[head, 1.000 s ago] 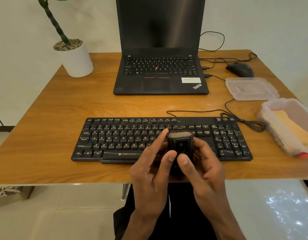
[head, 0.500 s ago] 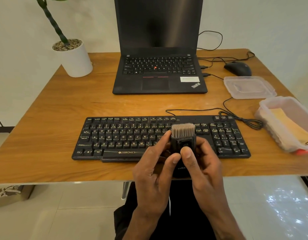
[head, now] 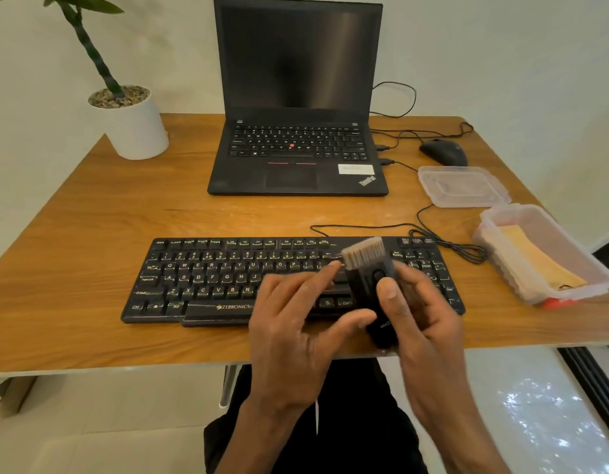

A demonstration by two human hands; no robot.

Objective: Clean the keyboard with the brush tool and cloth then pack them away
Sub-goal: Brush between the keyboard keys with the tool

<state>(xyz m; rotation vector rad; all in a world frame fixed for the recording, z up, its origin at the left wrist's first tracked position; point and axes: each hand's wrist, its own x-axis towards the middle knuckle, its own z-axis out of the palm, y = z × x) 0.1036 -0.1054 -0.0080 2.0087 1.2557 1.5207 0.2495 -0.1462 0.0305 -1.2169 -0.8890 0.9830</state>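
Two hands work above the near edge of the desk [head: 91, 206]: the right hand [head: 422, 313] grips the black brush [head: 373, 285] with its thumb on the front, bristles pointing to 12 o'clock over the right half of the keyboard [head: 210, 278], while the left hand [head: 289, 323] is loosely spread, its thumb touching the brush body and fingers not wrapped round it. At 3 o'clock of the keyboard sits an open box [head: 549, 289] holding a yellow cloth [head: 535, 258], its lid [head: 463, 186] at 12 o'clock of it; a laptop [head: 296, 97] stands at 12 o'clock of the keyboard.
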